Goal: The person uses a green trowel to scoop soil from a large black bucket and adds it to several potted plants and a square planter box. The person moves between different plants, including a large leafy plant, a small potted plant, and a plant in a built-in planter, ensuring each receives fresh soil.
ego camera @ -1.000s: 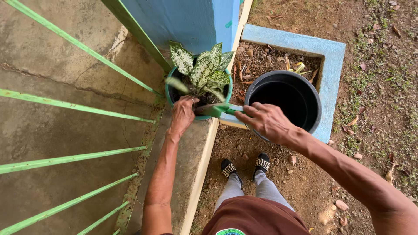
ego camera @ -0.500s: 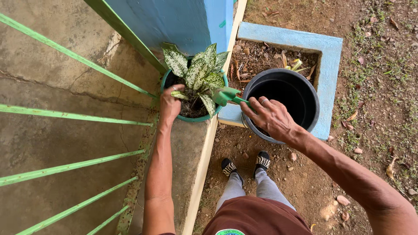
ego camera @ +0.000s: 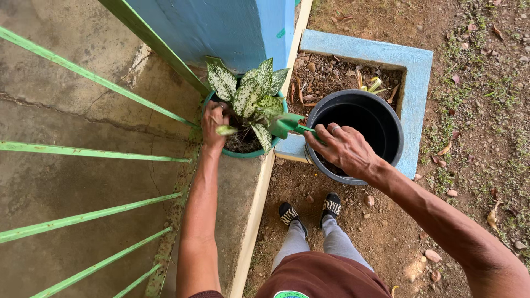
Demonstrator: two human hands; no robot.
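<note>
Cracked concrete underlies the round teal pot (ego camera: 240, 152), left hand (ego camera: 214, 122) gripping its rim, right hand (ego camera: 343, 149) clamped on a green plastic trowel (ego camera: 288, 126).

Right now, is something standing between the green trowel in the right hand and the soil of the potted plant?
Yes. The plant's spotted leaves overhang the teal pot, and the green trowel in the right hand sits among them. The left hand is at the rim beside the leaves.

The plant (ego camera: 249, 99) has green leaves with white spots. Its pot (ego camera: 243, 153) is teal green. The little trowel (ego camera: 288, 124) is green too. The bucket (ego camera: 386, 118) is black. The wall (ego camera: 221, 27) is blue, the railing bars (ego camera: 88, 152) are light green, and the shoes (ego camera: 309, 209) have black and white stripes.
</note>
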